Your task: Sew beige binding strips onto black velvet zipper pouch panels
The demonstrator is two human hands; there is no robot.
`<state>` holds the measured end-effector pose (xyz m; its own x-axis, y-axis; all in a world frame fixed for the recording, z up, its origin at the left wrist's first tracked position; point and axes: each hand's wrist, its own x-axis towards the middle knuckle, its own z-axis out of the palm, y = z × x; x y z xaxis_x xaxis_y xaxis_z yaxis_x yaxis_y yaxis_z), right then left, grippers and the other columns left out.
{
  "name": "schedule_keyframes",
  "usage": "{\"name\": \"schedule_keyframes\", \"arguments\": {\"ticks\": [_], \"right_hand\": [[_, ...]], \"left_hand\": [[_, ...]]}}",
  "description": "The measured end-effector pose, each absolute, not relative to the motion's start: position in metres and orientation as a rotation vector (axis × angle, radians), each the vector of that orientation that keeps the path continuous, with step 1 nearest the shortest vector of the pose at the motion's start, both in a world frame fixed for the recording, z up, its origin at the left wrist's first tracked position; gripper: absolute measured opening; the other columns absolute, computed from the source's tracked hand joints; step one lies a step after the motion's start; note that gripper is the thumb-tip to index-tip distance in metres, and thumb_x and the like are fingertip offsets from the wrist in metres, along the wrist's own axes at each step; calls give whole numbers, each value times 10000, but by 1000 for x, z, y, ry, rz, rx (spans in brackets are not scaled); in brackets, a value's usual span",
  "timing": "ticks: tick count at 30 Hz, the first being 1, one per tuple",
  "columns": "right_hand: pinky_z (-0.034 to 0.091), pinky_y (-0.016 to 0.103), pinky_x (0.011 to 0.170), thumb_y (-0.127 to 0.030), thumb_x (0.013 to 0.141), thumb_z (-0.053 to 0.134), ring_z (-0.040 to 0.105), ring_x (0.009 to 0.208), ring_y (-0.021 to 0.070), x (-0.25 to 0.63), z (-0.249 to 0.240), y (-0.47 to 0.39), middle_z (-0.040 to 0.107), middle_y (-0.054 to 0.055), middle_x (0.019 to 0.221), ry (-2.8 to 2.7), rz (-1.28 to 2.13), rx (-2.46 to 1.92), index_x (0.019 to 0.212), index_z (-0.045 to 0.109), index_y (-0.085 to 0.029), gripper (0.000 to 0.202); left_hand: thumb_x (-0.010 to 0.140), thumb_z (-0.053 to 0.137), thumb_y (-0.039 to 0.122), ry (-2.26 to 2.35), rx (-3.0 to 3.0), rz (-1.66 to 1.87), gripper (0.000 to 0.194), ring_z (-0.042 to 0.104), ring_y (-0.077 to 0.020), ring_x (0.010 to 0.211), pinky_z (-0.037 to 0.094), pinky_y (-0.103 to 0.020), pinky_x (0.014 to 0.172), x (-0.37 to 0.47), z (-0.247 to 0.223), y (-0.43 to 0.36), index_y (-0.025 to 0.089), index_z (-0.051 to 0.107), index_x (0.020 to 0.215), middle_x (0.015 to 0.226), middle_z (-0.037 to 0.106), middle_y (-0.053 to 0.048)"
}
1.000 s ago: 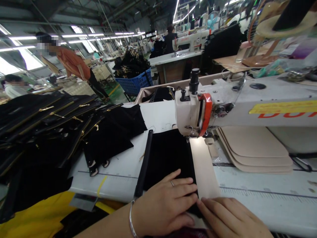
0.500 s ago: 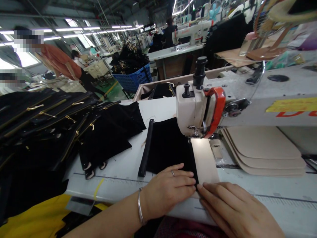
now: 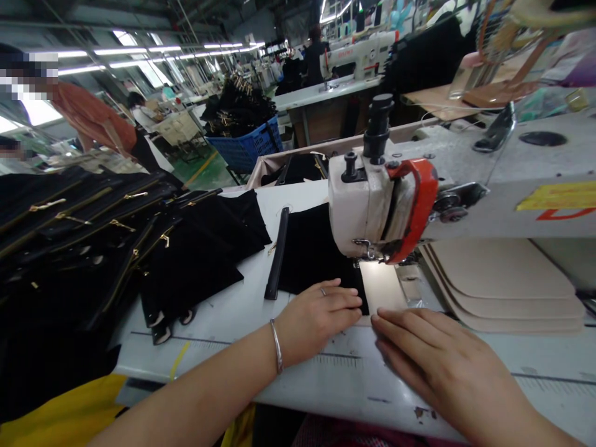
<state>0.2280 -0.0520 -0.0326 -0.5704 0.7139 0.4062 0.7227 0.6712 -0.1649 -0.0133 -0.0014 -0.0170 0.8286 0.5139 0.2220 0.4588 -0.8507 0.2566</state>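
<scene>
My left hand (image 3: 321, 316) lies flat, fingers outstretched, on the near edge of a black fabric piece (image 3: 307, 248). Fingers together but extended, my right hand (image 3: 433, 354) rests its fingertips on the near end of a beige panel (image 3: 382, 285). The panel runs along the fabric's right edge, and both pass under the head of a sewing machine (image 3: 351, 214), where the needle area is too small to make out. A black strip with a zipper (image 3: 278, 254) borders the fabric on its left.
Stacked beige panels (image 3: 503, 273) lie right, beneath the machine arm. Black pieces with gold zippers (image 3: 116, 236) are piled left. Behind the table (image 3: 223, 360) stand a blue crate (image 3: 249, 146) of black pieces and another sewing machine (image 3: 363, 56). A person in an orange top (image 3: 93, 118) is at left.
Both hands have moved forward toward the machine, and the black fabric and beige panel have slid farther under its head. The view has shifted slightly; the person in orange appears farther left.
</scene>
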Motion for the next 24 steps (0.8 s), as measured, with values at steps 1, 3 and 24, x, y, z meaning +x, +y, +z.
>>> {"name": "schedule_keyframes", "arguments": {"ticks": [1, 3, 24], "right_hand": [[474, 394, 871, -281, 910, 529, 587, 978, 203, 228, -32, -49, 639, 44, 1103, -2445, -20, -1125, 1184, 610, -238, 289], [474, 398, 867, -289, 909, 530, 581, 984, 207, 229, -31, -44, 635, 46, 1107, -2442, -5, -1148, 1190, 603, -229, 296], [407, 457, 879, -430, 945, 397, 547, 1024, 279, 228, -34, 8, 609, 100, 1181, -2588, -124, -1313, 1367, 468, -195, 488]], "left_hand": [[948, 464, 143, 755, 2823, 421, 257, 482, -152, 1277, 312, -367, 1157, -13, -18, 2, 183, 601, 1162, 1253, 625, -30], [945, 461, 131, 756, 2836, 433, 262, 481, -146, 1276, 306, -363, 1159, -14, -19, 8, 179, 594, 1165, 1262, 617, -29], [904, 525, 107, 1012, 2802, 469, 206, 597, -164, 1091, 475, -292, 987, 1, -15, 62, 188, 673, 1022, 1136, 663, -27]]}}
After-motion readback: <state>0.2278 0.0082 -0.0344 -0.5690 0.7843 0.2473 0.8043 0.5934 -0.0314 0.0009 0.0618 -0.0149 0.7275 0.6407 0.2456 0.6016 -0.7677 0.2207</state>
